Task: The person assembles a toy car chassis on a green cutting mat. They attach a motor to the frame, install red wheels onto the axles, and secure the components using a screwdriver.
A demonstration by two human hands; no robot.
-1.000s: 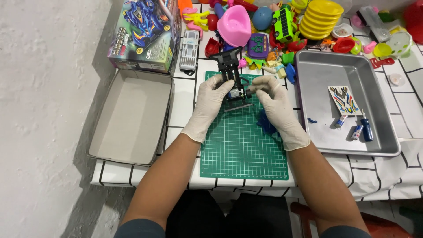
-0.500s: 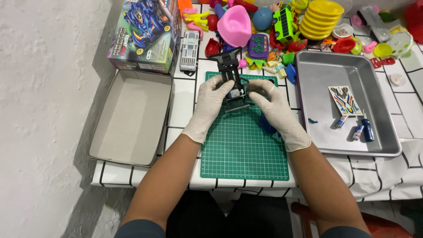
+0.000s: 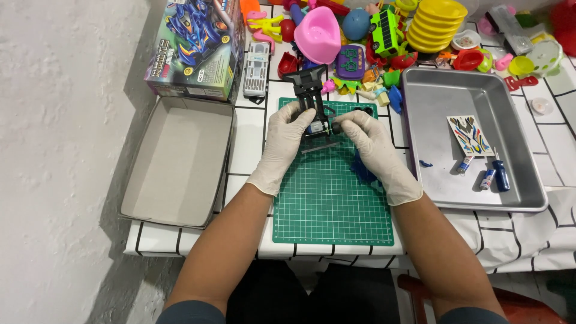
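Change since earlier frame: almost none is seen; both gloved hands remain closed on the black toy-car chassis [image 3: 314,102] at the far edge of the green cutting mat [image 3: 332,198], with only a slight shift of the fingers.
Left hand [image 3: 283,137]: the fingers are curled shut on the chassis's left side, thumb on top.
Right hand [image 3: 372,144]: the fingers are curled shut on the chassis's right side, near a small black wheel [image 3: 337,127]; how far the fingertips reach under it cannot be told.
Chassis position: it is held tilted, its far end overhanging the mat's top edge toward the toy pile [image 3: 360,42]; a small motor-like part is seen in its middle.
Blue part [image 3: 362,171]: it lies on the mat just beneath the right wrist.
Left boundary: an open cardboard box tray [image 3: 180,162] lies just beside the mat; the printed model-car box [image 3: 195,45] stands beyond it.
Right boundary: a metal tray [image 3: 456,96] lies just beside the mat, holding a sticker sheet [image 3: 470,135], a blue-handled screwdriver [image 3: 500,174] and two small batteries [image 3: 476,171].
Open room: the near half of the mat is uncovered between the forearms.
Near edge: the table edge runs just below the mat.
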